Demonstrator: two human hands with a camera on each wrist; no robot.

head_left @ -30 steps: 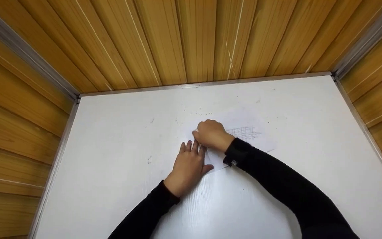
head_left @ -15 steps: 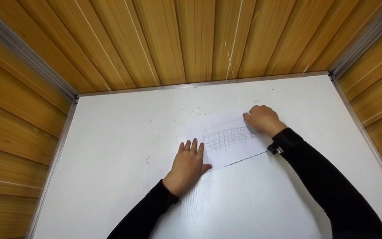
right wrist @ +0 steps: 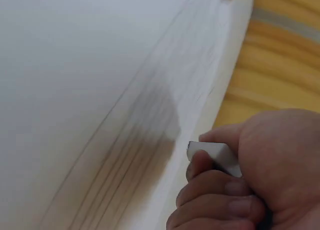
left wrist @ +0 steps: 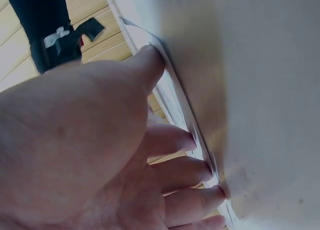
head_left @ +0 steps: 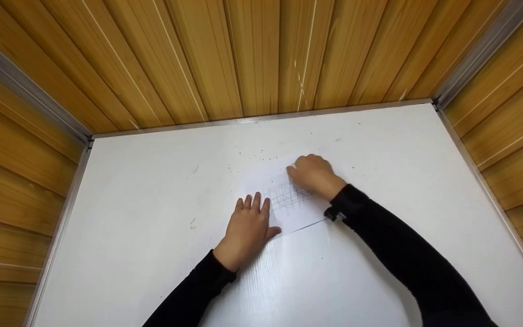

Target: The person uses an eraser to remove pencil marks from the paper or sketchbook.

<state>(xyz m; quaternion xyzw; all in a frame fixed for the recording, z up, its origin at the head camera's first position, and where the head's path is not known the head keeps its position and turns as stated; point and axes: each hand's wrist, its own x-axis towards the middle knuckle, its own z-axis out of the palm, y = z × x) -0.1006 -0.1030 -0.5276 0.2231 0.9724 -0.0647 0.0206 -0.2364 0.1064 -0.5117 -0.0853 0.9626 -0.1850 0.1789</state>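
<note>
A sheet of white paper (head_left: 288, 221) lies on the white table with a pencil-drawn grid (head_left: 282, 197) across its middle. My left hand (head_left: 246, 225) rests on the paper's left part, fingers straight and slightly spread, thumb out to the right. In the left wrist view, the fingertips and thumb of the left hand (left wrist: 170, 155) touch the paper near its edge. My right hand (head_left: 314, 175) is over the right part of the grid, hiding some of it. Its curled fingers and thumb grip a white block-shaped eraser (right wrist: 220, 155). Grid lines (right wrist: 120, 155) run beside it, partly in shadow.
The white tabletop (head_left: 152, 190) has small dark specks (head_left: 263, 156) beyond the paper and a few faint marks. Wood-look panels (head_left: 252, 59) enclose the back and sides, with a metal strip (head_left: 225, 122) along the table's back edge.
My right hand swept right across the grid to the paper's right side, then came partway back left. The left hand stayed on the paper. The head view shifted slightly.
</note>
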